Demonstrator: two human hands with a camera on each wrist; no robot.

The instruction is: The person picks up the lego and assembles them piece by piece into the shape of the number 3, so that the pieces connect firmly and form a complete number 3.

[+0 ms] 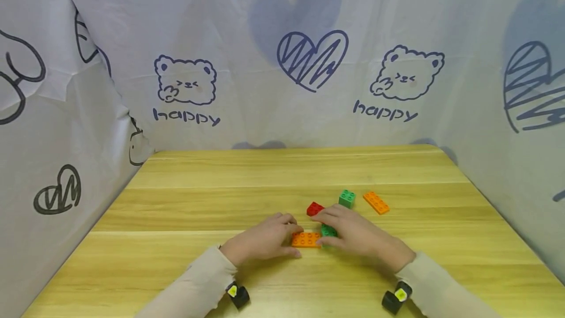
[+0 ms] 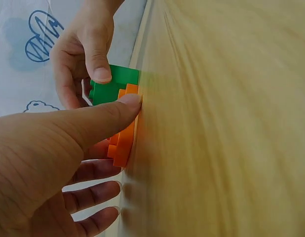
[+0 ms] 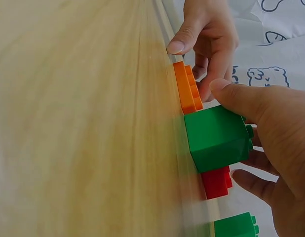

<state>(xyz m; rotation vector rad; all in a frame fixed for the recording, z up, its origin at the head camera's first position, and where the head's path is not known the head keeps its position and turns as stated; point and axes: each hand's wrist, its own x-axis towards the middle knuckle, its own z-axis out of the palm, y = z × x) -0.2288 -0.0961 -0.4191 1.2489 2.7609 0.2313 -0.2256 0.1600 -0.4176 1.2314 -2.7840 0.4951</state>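
An orange brick (image 1: 306, 240) with two rows of studs lies flat on the table between the hands. My left hand (image 1: 267, 239) is at its left end, thumb on the near side and fingers by the far side. In the right wrist view, the left thumb stands apart from the brick. A green brick (image 3: 216, 138) sits against the orange brick's right end, partly hidden in the head view. My right hand (image 1: 355, 232) arches loosely around it, thumb near its edge. Just beyond is a red brick (image 1: 315, 208), close to the right fingertips.
Farther back stands another green brick (image 1: 346, 198), with a second orange brick (image 1: 376, 202) to its right. Everything lies on a wooden table (image 1: 198, 200). A white cloth (image 1: 256, 107) with printed drawings hangs behind and along the sides.
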